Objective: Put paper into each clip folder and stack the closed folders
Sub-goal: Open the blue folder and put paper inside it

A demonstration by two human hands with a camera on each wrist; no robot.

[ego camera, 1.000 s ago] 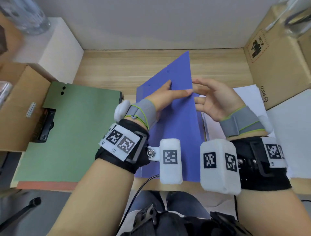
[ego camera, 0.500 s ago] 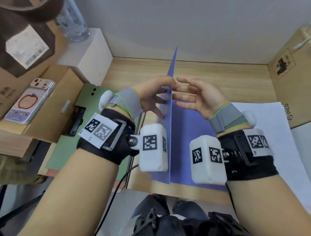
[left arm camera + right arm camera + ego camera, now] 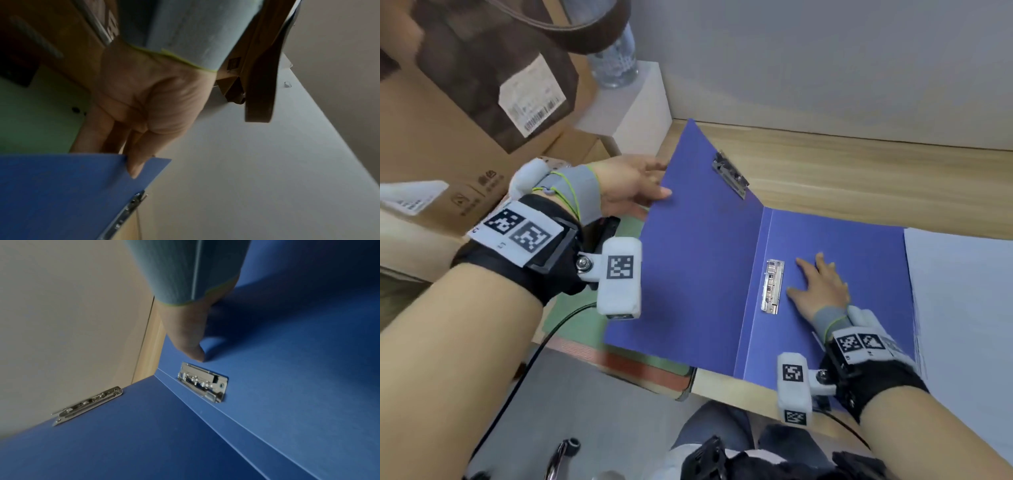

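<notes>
The blue folder (image 3: 722,274) now lies wide open on the table (image 3: 859,178); half a second ago its cover stood upright on edge between both hands. The left hand (image 3: 631,186) pinches the cover's outer edge, thumb on the inside face and fingers behind, holding that leaf tilted up over the green folder (image 3: 585,325). The right hand (image 3: 818,291) has dropped flat, fingers spread and relaxed, pressing the back leaf down just beside the spine clip (image 3: 772,286). A second clip (image 3: 731,174) shows at the cover's top edge. No sheet is inside yet. The white paper (image 3: 962,308) lies to the right, partly under the folder's edge. Judging from this, opening is nearly done, and loading paper under a clip comes next.
</notes>
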